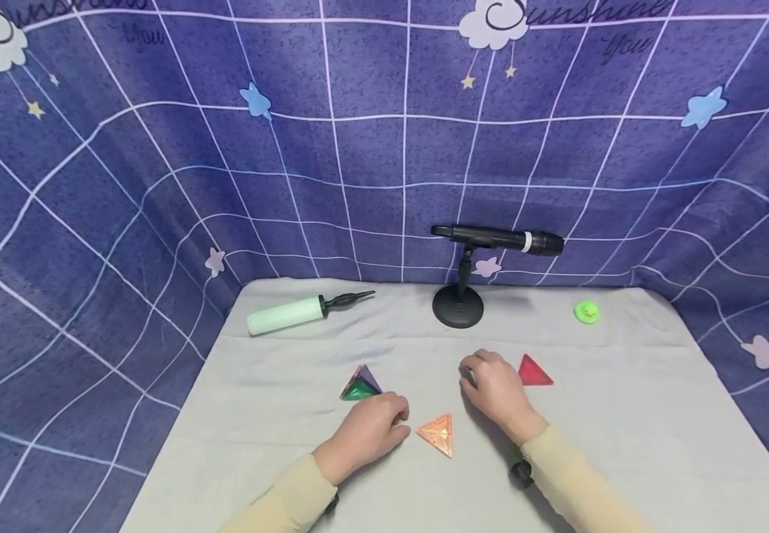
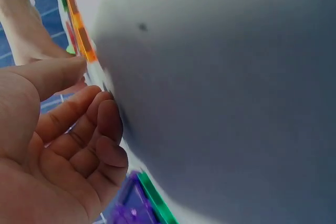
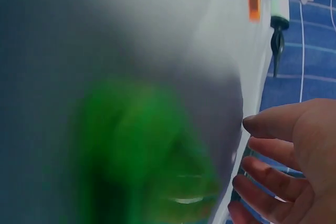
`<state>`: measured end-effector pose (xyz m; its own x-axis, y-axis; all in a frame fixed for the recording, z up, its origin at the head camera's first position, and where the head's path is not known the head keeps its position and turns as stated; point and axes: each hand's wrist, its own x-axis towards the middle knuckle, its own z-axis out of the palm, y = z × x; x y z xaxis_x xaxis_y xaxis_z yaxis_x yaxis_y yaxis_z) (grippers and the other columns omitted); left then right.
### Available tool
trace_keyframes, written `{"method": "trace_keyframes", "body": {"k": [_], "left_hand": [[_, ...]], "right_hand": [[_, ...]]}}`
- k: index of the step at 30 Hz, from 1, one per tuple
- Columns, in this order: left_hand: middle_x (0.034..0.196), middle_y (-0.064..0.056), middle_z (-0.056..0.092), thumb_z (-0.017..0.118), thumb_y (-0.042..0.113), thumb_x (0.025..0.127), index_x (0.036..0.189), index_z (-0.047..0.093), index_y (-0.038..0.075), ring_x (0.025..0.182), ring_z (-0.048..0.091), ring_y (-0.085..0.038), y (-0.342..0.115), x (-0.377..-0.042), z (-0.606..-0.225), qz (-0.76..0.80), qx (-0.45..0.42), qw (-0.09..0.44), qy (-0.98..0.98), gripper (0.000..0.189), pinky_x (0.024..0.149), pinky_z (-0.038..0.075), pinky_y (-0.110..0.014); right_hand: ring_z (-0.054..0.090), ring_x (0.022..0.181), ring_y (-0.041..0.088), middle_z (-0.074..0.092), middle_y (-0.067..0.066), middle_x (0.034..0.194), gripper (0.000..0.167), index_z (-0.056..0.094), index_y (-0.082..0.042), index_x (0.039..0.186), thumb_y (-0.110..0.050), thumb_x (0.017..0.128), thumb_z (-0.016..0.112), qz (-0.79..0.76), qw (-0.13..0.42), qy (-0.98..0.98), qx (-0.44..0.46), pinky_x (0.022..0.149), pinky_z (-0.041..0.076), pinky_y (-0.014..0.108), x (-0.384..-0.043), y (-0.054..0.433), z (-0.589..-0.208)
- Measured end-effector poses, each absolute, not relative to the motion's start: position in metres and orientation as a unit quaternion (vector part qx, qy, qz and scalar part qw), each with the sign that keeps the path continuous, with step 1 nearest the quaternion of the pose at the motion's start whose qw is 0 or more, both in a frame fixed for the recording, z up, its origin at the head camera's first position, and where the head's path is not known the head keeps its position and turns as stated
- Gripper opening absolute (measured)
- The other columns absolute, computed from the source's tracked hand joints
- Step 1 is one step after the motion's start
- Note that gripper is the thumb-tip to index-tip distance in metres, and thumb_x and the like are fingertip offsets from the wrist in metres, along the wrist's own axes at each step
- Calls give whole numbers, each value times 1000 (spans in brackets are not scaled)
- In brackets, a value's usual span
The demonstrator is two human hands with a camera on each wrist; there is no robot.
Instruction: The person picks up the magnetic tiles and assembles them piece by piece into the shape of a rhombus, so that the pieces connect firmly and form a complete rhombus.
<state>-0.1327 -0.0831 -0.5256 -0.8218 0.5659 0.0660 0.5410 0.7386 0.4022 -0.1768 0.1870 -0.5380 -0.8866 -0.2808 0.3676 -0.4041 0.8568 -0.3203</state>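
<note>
In the head view my left hand [image 1: 367, 429], fingers loosely curled, rests low over the cloth with nothing in it. Just beyond its knuckles a small cluster of triangular tiles stands joined, showing a green tile [image 1: 361, 389] and a purple tile [image 1: 368, 375]. An orange translucent triangle tile [image 1: 439, 434] lies flat between the hands. My right hand [image 1: 496, 387] also holds nothing, its fingers loosely bent near the cloth. Beside it lies a red triangle tile [image 1: 534, 372]. A blurred green piece [image 3: 142, 140] sits close under the right wrist, mostly hidden by the arm in the head view.
Farther back, a pale green hand pump [image 1: 286, 317] with a black nozzle lies at the left. A black microphone on a round-based stand [image 1: 459, 306] is at the back middle. A bright green round disc [image 1: 587, 312] lies back right. A patterned blue curtain [image 1: 371, 148] hangs behind.
</note>
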Motion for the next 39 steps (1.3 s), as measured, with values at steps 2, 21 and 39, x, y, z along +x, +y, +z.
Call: {"method": "trace_keyframes", "body": {"k": [2, 21, 39], "left_hand": [[75, 12, 50, 81, 21, 89, 92, 69, 14, 65, 47, -4, -78, -132, -525, 205, 305, 32, 929, 13, 60, 42, -25], [77, 12, 51, 86, 21, 85, 89, 69, 15, 67, 45, -1, -53, -128, -529, 196, 340, 19, 920, 19, 61, 38, -20], [80, 6, 56, 84, 8, 80, 91, 62, 13, 70, 46, -3, -52, -129, -531, 250, 339, 20, 907, 26, 62, 38, -19]], "right_hand": [[66, 90, 33, 68, 10, 96, 24, 76, -3, 101, -9, 79, 84, 198, 167, -948, 183, 77, 55, 50, -177, 197, -539], [65, 97, 44, 66, 24, 110, 43, 74, 3, 112, -20, 80, 91, 213, 190, -948, 144, 85, 53, 59, -165, 278, -548], [67, 98, 41, 70, 22, 108, 45, 75, 6, 113, -13, 77, 93, 241, 173, -941, 163, 90, 53, 57, -168, 289, -546]]}}
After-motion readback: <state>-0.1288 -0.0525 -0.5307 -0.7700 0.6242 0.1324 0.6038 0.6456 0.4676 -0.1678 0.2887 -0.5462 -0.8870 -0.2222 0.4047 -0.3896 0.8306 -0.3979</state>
